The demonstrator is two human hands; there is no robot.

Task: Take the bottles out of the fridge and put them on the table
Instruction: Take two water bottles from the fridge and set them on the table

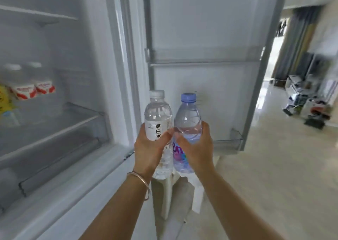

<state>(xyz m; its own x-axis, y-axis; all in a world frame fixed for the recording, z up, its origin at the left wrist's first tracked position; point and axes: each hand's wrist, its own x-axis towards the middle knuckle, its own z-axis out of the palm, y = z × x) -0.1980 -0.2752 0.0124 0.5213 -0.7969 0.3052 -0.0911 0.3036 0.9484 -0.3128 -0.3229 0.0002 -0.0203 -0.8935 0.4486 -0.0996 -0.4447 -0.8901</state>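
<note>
Nearest the camera, the left hand (149, 145), a thin bangle (141, 184) on its wrist, is wrapping its fingers and thumb round the white-capped bottle (158, 122) across its label, while the right hand (196, 145) is curling round the blue-capped bottle (188, 119) at its middle. Both bottles are standing upright, side by side and touching or very nearly so, already clear of the fridge (60, 100) and held in front of the open door (201, 57). The table is not showing in this view, so the step in hand looks to be carrying the pair away; doing it well probably means keeping each bottle vertical, holding firmly since chilled plastic may be slippery, and parting the two slightly so they are not knocking together. Just past the hands, the clear door bin (228, 141) is jutting out at the lower right of the door, and the door's far edge is standing beside it, so turning right calls for some care. To the left, more bottles with red-and-white labels (33, 90) are waiting on a shelf inside, so the task seems partly done. Beyond the door, pale glossy floor (283, 166) is opening wide towards the right, with blurred clutter (309, 110) lying well apart by the far wall.
</note>
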